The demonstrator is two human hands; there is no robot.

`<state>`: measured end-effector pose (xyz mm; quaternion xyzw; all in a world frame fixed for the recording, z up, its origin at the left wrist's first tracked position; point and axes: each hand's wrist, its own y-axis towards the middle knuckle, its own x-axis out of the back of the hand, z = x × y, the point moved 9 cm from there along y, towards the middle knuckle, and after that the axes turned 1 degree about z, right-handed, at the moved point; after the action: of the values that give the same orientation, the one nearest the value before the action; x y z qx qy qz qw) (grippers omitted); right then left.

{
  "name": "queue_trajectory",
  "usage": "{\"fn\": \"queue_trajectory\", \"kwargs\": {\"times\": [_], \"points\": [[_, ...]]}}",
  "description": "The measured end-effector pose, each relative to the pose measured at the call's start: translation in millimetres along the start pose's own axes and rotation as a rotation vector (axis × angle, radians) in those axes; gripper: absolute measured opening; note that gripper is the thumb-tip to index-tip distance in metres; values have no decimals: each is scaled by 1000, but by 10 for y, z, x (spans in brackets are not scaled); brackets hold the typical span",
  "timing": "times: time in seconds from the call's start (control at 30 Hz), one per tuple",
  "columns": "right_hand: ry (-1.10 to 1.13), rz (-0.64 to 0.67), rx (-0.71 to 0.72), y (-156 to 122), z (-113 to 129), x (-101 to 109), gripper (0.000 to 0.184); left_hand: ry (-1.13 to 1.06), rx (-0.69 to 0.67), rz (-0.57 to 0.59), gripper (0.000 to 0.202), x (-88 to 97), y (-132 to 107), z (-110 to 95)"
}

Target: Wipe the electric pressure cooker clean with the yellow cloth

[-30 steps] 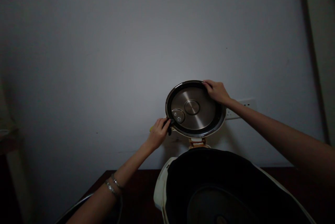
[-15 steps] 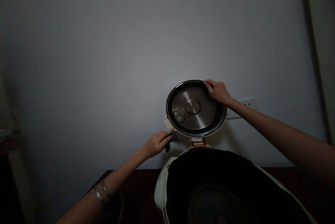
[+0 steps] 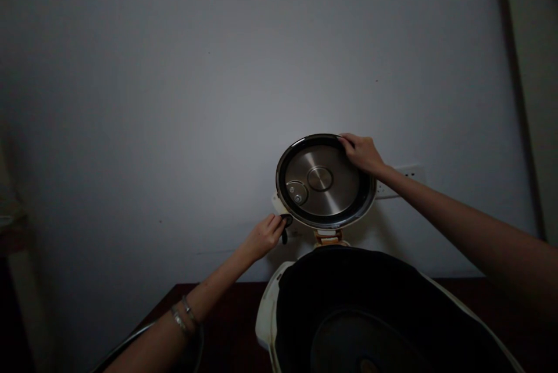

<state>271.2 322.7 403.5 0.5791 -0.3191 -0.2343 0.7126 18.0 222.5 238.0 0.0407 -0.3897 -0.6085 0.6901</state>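
A white-bodied electric rice cooker stands in front of me with its lid raised toward the wall. No inner pot sits in its dark cavity. My right hand grips the upper right edge of the lid, whose brushed-metal underside faces me. Between its thumb and fingers, my left hand pinches a small black part with a tab hanging down. That part is just under the lid's lower left edge; I cannot tell whether they touch.
An orange-brown hinge joins lid and cooker. A white wall socket is behind my right forearm. The dark red table meets the grey wall. Under my left forearm lies a dark round vessel with a thin rim.
My left hand has moved slightly right and up with the black part, which has turned in the fingers. My right hand and the lid have stayed almost still.
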Motion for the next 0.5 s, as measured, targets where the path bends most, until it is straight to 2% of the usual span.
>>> {"fn": "queue_trajectory", "kwargs": {"times": [0.17, 0.4, 0.5], "points": [[-29, -4, -11, -4, 5, 8, 36, 5, -10, -6, 27, 34, -83, 31], [-2, -10, -6, -3, 20, 26, 36, -45, 14, 36, 32, 11, 141, -36], [-5, -2, -8, 0, 11, 19, 35, -38, 25, 51, 31, -5, 140, -45]]}}
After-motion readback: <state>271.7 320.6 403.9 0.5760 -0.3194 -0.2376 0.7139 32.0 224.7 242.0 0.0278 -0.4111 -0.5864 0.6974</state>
